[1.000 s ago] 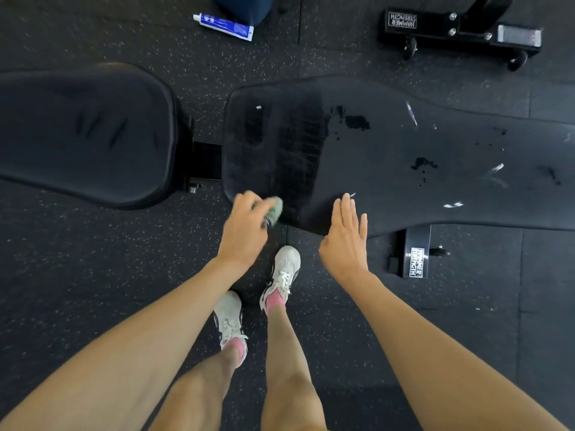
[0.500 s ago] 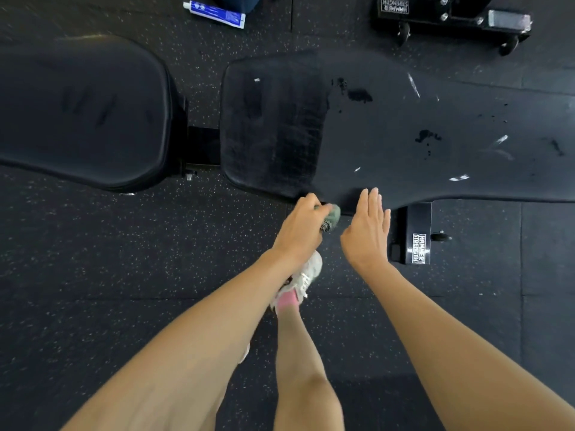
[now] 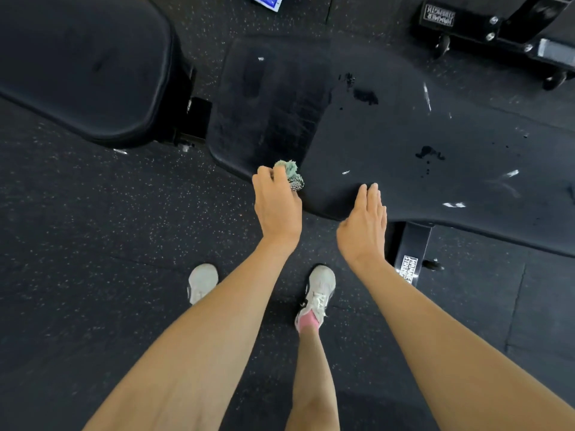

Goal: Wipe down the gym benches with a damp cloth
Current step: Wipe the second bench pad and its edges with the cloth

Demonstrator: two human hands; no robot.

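Cloth (image 3: 291, 174): small greenish wad, bunched up, lying at the near edge of the long back pad (image 3: 404, 135), close to its left end.
Left hand (image 3: 277, 206): fingers curled over the wad and gripping it from above, knuckles toward the camera, pressing it against the pad's edge.
Right hand (image 3: 364, 225): flat, fingers straight and together, holding nothing; the fingertips lie over the same near edge, just beside the cloth hand. Whether the palm bears weight cannot be told.
Wiped patch (image 3: 280, 104): darker, streaky band across the left part of the back pad, which looks damp.
Unwiped stretch: to the right, dark splotches (image 3: 365, 96) and white flecks (image 3: 454, 205) show on the pad.
Seat pad (image 3: 84, 66): separate cushion to the left, apart from both hands; shows no damp streaks.
Step in hand: most likely the end of one stroke across the back pad, with the cloth at the edge nearest the person.
Next move: probably a shift of the cloth rightward and a push away across the pad, over the splotches; it needs firm downward pressure, and strokes that overlap the damp band.
Floor (image 3: 93, 244): speckled rubber matting; a blue tube (image 3: 267, 0) lies at the top.
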